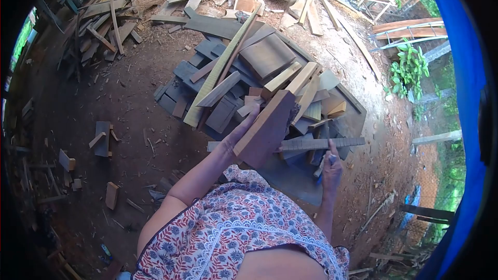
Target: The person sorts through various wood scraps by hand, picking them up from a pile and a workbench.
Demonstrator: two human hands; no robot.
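My left hand (239,136) grips a thick brown wooden board (265,128) by its left edge, tilted up in front of my body. The fingers on its far side are mostly hidden. Behind the board runs a long narrow grey strip (322,144) with dark cross marks along it. My right hand (332,168) is at the strip's near edge, index finger stretched up against it. Its other fingers are curled round something small and pale bluish, too small to name. A heap of wood offcuts (267,57) lies just beyond both hands.
A dark, flat surface (298,179) carries the heap. A long yellowish batten (222,70) lies across it. Scrap wood (98,36) is piled at the far left, and loose blocks (112,195) lie on the dirt floor. A blue sheet (461,72) hangs at right.
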